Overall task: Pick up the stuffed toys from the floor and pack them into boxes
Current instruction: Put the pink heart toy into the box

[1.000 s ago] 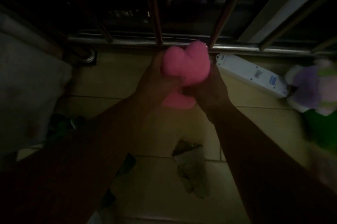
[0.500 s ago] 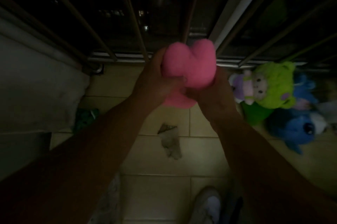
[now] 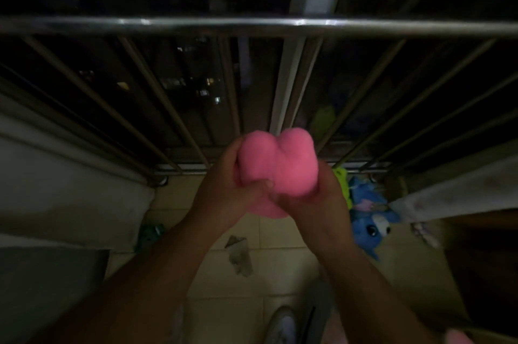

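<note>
I hold a pink stuffed toy (image 3: 280,164) with two rounded lobes up in front of me, well above the tiled floor. My left hand (image 3: 227,189) grips its left side, thumb pressed across the front. My right hand (image 3: 314,203) cups it from below and the right. On the floor to the right lie a blue plush with big eyes (image 3: 370,228) and a lime-green plush (image 3: 343,184), partly hidden behind my right wrist.
A metal railing (image 3: 252,25) with slanted bars runs across the far side. A pale panel (image 3: 70,189) stands at the left, a pale cloth-covered edge (image 3: 454,192) at the right. A crumpled scrap (image 3: 239,255) lies on the tiles, and a white shoe (image 3: 281,325) shows below.
The view has tilted upward, and the railing's top bar has come into sight. Both hands keep the same hold on the pink toy. The green plush has slid mostly behind my right wrist.
</note>
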A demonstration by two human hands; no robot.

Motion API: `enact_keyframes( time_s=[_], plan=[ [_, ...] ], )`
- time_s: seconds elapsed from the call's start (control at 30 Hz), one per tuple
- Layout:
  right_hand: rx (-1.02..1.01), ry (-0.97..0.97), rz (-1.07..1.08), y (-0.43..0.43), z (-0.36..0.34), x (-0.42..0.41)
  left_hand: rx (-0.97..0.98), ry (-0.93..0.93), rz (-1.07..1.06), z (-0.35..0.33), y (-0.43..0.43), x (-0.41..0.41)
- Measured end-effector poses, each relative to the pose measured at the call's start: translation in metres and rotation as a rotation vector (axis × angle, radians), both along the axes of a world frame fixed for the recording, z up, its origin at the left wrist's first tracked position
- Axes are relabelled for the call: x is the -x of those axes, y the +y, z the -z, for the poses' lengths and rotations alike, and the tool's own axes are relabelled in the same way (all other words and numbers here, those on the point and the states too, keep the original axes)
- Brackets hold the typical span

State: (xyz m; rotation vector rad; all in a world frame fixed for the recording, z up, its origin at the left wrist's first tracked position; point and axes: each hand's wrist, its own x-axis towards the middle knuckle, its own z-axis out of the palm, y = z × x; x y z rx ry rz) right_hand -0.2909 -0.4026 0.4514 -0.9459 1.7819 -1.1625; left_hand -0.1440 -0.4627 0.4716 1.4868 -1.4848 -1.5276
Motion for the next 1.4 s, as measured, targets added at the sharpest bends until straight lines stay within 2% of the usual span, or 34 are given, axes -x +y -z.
enact_keyframes(
  time_s=[0.13, 0.53, 0.7, 0.97, 1.4],
  plan=[
    [-0.002, 0.143, 0.009, 0.011, -0.085, 0.016, 0.047, 0.016, 0.021, -0.084, 0.009, 0.015],
    [0.035, 0.205, -0.076, 0.091, -0.295, 0.02, 0.18, 0.049, -0.009, -0.292, 0.102, 0.007],
    [0.102, 0.197, -0.111, 0.122, -0.366, 0.006, 0.257, 0.077, -0.04, -0.356, 0.135, -0.011],
    [0.184, 0.293, -0.068, 0.175, -0.411, -0.035, 0.333, 0.133, 0.001, -0.391, 0.175, -0.052],
    [0.171, 0.416, 0.044, 0.347, -0.466, -0.098, 0.423, 0.186, 0.124, -0.436, 0.324, -0.11]
  ],
)
